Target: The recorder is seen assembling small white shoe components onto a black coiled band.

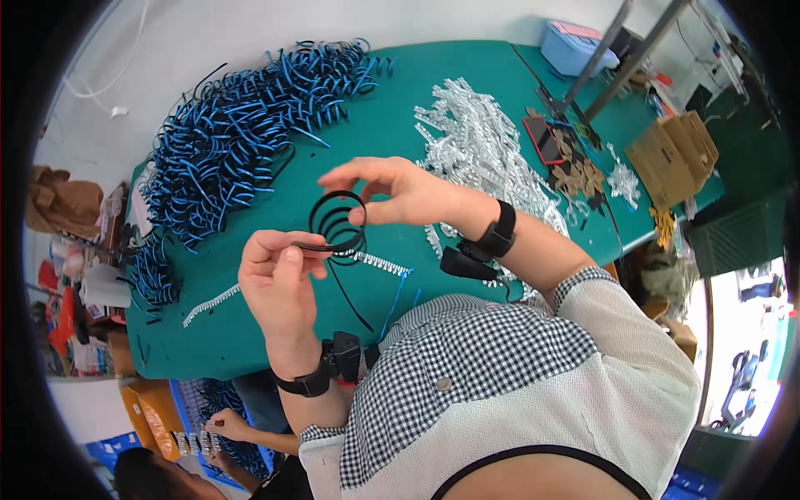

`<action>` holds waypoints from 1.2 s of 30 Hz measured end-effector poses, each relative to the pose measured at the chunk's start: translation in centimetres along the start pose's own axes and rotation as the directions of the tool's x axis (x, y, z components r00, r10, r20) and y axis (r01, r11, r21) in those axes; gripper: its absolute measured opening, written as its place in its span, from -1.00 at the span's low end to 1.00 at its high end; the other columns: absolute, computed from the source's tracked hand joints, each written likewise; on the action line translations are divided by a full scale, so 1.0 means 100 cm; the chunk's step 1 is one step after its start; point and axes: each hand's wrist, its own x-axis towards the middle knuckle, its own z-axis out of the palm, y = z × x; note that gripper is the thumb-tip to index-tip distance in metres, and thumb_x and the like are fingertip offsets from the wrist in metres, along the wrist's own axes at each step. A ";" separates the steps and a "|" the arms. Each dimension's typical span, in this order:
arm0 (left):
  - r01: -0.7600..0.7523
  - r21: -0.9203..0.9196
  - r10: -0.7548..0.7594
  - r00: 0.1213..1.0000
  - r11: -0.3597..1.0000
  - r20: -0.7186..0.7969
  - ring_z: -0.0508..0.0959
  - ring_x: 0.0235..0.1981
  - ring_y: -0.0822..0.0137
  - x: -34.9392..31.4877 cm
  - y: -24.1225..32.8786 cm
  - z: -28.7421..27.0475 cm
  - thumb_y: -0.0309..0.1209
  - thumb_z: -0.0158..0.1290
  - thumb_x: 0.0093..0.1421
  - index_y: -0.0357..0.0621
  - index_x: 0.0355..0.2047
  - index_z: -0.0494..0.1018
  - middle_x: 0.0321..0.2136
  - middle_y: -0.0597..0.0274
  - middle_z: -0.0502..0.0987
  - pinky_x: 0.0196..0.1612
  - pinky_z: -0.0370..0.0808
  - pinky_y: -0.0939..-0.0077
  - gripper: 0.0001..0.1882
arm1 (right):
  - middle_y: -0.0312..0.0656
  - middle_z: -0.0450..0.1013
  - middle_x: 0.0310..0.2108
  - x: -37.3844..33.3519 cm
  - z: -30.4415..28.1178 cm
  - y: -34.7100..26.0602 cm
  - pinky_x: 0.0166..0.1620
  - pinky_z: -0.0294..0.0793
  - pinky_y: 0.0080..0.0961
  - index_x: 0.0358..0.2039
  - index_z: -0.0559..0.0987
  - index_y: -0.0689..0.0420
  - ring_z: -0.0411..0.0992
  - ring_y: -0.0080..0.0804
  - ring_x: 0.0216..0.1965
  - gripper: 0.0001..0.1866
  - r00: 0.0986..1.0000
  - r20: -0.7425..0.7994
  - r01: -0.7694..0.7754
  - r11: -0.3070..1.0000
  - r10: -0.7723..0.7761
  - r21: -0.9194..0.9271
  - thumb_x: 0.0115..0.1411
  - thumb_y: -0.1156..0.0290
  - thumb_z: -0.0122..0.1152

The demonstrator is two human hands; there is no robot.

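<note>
My left hand is closed, pinching a black coiled strip between thumb and fingers. Several loops of it spring up from the pinch, and a thin black tail hangs below toward the table. At the coil's right side is my right hand, its fingers stretched out and apart. Its thumb tip shows at the coil's edge; whether it touches cannot be made out. Below and beyond the hands a silver toothed strip lies on the green table, with blue thread by its right end. Another silver toothed strip shows left of my left hand.
A heap of blue-and-black coils covers the table's far left. Silver strips are piled at right, near a dark, red-edged phone, scissors and a cardboard box. Another person's hand holds a coil at lower left.
</note>
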 end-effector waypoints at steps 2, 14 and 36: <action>-0.057 -0.015 0.057 0.998 0.998 -0.011 0.53 -0.54 0.32 -0.002 0.001 0.007 -0.58 -0.11 0.09 -0.26 -0.38 0.31 -0.44 -0.05 0.51 -0.56 0.45 0.62 -0.93 | -0.16 0.36 -0.06 -0.003 0.001 -0.002 -0.09 0.36 -0.49 0.11 0.26 0.09 0.31 -0.45 -0.06 -0.46 0.999 0.035 0.023 0.996 -0.026 0.086 0.07 0.55 0.06; -0.145 -0.096 0.137 0.986 0.985 -0.091 0.54 -0.51 0.26 -0.012 0.011 0.016 -0.58 -0.14 0.13 -0.27 -0.34 0.32 -0.46 0.03 0.49 -0.49 0.53 0.60 -0.91 | -0.09 0.40 -0.20 -0.038 -0.030 0.068 -0.26 0.45 -0.53 -0.05 0.39 0.27 0.43 -0.41 -0.29 -0.58 0.753 -0.464 -0.419 0.884 0.466 0.207 0.05 0.40 0.04; 0.086 0.205 -0.024 0.957 0.975 -0.288 0.45 -0.54 0.49 -0.035 -0.005 -0.041 -0.52 -0.11 0.19 -0.28 -0.25 0.33 -0.37 0.03 0.48 -0.60 0.32 0.78 -0.87 | -0.14 0.44 -0.31 -0.169 0.030 0.183 -0.21 0.43 -0.31 -0.31 0.48 0.16 0.42 -0.17 -0.26 -0.74 0.652 -0.339 -0.624 0.226 0.678 -0.749 -0.04 0.34 0.10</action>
